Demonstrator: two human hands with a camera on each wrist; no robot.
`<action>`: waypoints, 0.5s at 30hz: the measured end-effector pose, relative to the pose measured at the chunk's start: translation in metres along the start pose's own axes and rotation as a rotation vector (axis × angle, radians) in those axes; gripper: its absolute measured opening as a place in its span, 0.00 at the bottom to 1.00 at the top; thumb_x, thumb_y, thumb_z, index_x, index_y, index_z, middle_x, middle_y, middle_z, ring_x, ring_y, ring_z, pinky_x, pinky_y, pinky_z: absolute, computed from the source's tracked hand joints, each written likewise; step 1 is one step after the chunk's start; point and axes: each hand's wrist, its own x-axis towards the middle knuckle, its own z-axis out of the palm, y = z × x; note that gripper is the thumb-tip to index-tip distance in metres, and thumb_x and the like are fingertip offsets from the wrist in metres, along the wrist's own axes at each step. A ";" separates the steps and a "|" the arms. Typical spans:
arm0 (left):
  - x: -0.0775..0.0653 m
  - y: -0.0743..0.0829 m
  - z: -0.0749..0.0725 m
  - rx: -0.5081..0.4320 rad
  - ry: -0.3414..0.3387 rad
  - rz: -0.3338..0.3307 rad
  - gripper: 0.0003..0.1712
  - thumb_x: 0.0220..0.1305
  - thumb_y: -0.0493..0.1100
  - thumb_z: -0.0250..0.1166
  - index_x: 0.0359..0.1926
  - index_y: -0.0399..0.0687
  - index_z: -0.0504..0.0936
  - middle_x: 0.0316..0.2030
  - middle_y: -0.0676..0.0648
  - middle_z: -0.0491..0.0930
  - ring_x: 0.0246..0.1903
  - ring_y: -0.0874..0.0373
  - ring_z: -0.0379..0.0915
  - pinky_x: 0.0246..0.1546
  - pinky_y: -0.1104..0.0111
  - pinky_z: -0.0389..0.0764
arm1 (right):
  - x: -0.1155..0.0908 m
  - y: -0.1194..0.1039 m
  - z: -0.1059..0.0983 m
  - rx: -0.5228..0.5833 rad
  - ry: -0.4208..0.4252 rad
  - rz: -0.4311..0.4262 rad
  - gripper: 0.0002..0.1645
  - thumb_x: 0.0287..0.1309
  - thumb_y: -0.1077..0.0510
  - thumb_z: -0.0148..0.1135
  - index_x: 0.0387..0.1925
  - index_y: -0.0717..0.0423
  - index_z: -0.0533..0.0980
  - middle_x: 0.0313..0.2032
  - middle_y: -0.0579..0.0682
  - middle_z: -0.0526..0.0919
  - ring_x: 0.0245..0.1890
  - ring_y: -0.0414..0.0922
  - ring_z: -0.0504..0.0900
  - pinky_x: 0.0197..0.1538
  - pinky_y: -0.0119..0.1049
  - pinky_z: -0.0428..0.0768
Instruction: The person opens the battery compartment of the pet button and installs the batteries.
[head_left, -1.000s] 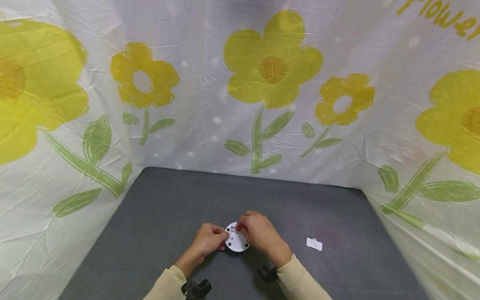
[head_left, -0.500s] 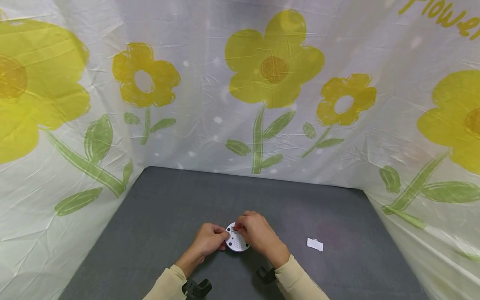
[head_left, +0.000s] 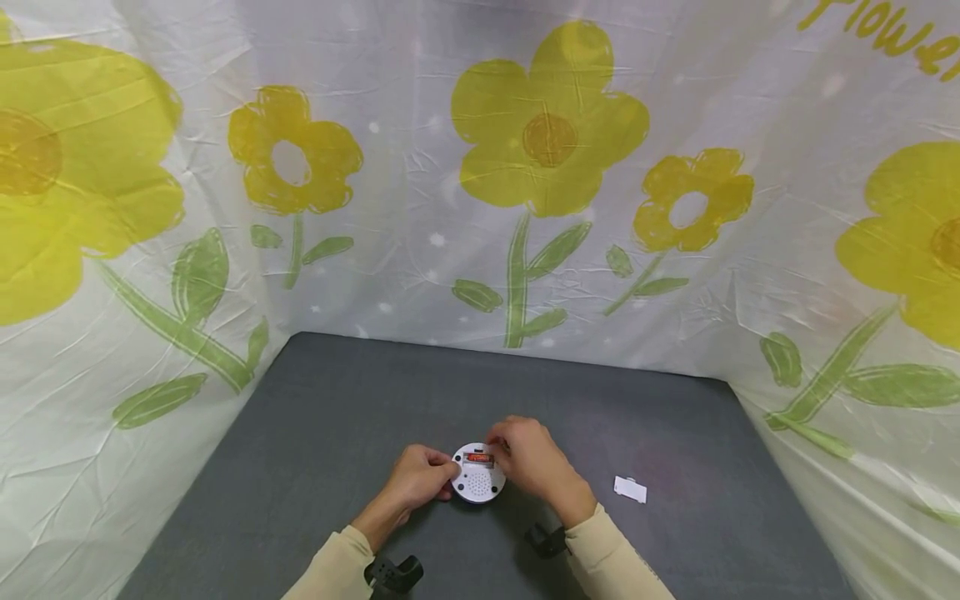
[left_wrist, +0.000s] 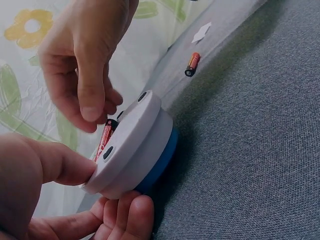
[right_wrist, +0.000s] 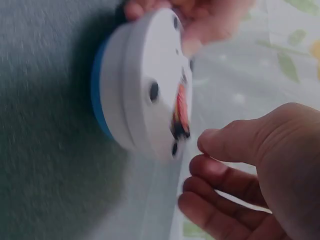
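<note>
A round white device (head_left: pixel 478 483) with a blue underside, black feet and a patch of small holes is held with its holed face up. My left hand (head_left: pixel 421 476) grips its left edge, thumb on top and fingers beneath. In the battery slot near the far edge lies a red battery (head_left: pixel 477 457); its black end stands slightly proud in the right wrist view. Beside the slot, my right hand (head_left: pixel 531 457) hovers at the device's right edge. A small gap separates its thumb and loosely bent fingers from the battery (right_wrist: pixel 182 112), and nothing is between them.
On the dark grey table (head_left: pixel 360 383), a white battery cover (head_left: pixel 630 489) lies to the right. A second battery (left_wrist: pixel 192 64), red and black, rests on the table in the left wrist view. A flower-printed curtain (head_left: pixel 405 208) surrounds the table.
My right hand has let go of the red battery and drawn back slightly to the right. The battery now shows lying in the slot. The left hand keeps its grip.
</note>
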 end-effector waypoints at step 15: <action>0.001 0.001 -0.001 0.006 -0.014 -0.014 0.14 0.67 0.36 0.69 0.48 0.28 0.88 0.35 0.43 0.88 0.28 0.58 0.83 0.31 0.66 0.90 | -0.007 0.015 -0.009 0.205 -0.175 0.275 0.07 0.68 0.57 0.71 0.39 0.53 0.92 0.33 0.44 0.91 0.33 0.37 0.83 0.37 0.36 0.82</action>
